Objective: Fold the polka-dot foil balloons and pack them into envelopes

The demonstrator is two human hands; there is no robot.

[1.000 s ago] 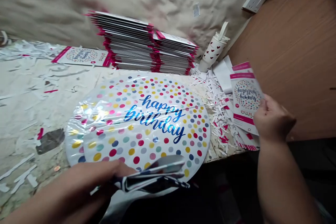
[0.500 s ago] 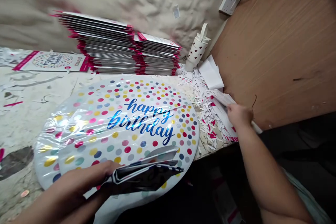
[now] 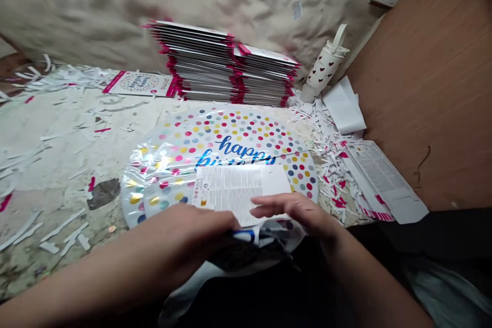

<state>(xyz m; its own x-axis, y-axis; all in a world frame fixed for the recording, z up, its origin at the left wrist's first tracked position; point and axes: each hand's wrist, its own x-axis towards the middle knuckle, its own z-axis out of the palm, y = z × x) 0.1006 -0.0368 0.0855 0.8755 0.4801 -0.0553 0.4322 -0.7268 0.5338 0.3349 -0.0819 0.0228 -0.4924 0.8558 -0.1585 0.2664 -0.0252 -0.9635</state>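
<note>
Steadying a printed leaflet (image 3: 230, 195), now on the foil balloon (image 3: 238, 136)

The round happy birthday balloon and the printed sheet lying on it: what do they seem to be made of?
The round balloon looks like thin metallic foil film: glossy, with shiny blue lettering and crinkled glare near its edge, though the exact plastic can't be told. The printed sheet looks like thin matte paper, judging by its dull, flat surface and dense small print.
</note>
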